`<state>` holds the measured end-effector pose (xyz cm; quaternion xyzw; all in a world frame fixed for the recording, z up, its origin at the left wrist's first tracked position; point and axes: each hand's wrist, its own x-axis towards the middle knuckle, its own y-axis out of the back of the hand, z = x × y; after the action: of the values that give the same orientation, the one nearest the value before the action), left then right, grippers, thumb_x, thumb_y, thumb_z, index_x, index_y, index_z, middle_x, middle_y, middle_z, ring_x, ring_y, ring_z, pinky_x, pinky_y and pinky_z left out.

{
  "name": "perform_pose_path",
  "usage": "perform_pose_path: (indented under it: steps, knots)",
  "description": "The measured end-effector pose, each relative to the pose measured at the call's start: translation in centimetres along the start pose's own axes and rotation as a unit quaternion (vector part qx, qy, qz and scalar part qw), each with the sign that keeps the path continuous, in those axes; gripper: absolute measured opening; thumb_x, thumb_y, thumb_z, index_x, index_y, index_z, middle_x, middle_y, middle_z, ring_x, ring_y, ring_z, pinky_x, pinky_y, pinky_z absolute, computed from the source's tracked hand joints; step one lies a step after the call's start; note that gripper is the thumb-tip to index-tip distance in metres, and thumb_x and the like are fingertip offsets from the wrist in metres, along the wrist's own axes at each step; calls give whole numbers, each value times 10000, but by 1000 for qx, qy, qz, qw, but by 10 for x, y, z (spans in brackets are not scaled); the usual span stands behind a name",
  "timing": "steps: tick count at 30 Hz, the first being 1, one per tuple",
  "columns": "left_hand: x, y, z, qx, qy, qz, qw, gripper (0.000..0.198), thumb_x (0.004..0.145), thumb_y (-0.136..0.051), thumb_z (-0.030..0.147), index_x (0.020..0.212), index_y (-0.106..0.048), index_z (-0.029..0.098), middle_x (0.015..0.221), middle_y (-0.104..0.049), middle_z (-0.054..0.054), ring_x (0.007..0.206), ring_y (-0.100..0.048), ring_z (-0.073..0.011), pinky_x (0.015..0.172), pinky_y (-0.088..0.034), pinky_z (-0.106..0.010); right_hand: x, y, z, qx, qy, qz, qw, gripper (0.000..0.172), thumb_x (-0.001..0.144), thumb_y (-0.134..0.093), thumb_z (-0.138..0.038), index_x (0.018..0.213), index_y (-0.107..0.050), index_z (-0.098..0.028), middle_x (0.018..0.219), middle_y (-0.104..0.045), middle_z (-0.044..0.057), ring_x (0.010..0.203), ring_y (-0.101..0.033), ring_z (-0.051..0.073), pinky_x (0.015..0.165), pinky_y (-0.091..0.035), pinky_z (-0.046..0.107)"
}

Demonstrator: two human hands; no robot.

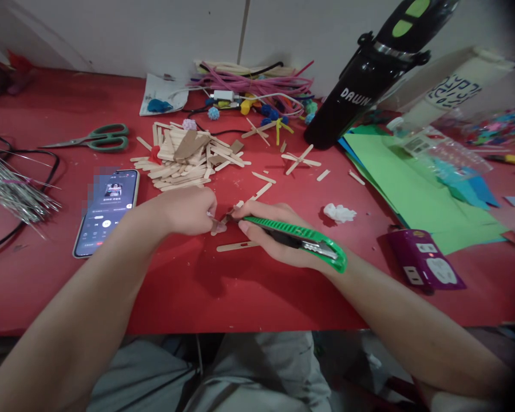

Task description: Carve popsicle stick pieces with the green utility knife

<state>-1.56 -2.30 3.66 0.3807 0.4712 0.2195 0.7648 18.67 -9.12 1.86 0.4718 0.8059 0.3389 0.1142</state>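
My right hand [274, 234] is closed around a green utility knife [300, 236], its front end pointing left toward my other hand. Fingers curled, my left hand [193, 212] presses down beside the knife's tip; what it pinches looks like a small light-brown piece [218, 228], partly hidden by the fingers. Under and beside my right hand lies a wooden craft stick [236, 246] with a slot cut in it. Another craft stick [261, 191] rests just beyond the knuckles. A big heap of craft sticks [180, 157] spreads behind my left hand.
A lit phone [107, 214] and green-handled scissors [107, 138] lie left, near silvery wires [17, 189]. Crossed sticks [300, 159] and crumpled tissue [339, 213] are on the right. Beyond stand a black bottle [360, 86], green paper [420, 189] and a purple power socket [424, 260].
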Motion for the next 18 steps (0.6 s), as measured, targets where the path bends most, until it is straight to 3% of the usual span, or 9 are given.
perform_pose_path:
  steps: [11, 18]
  knots:
    - [0, 0, 0, -1, 5, -5, 1000, 274, 693, -560, 487, 629, -538, 222, 631, -586, -24, 552, -470, -153, 516, -295, -313, -2, 2, 4, 8, -23, -9, 1000, 212, 962, -468, -368, 1026, -588, -207, 1059, -687, 46, 881, -630, 157, 753, -456, 258]
    - [-3, 3, 4, 7, 12, -5, 1000, 386, 711, -523, 602, 648, -523, 222, 650, -585, -34, 565, -481, -165, 542, -299, -320, -1, 1, 8, 52, -55, 20, 997, 289, 977, -448, -432, 1038, -632, -218, 1074, -690, 31, 984, -634, 178, 833, -452, 286]
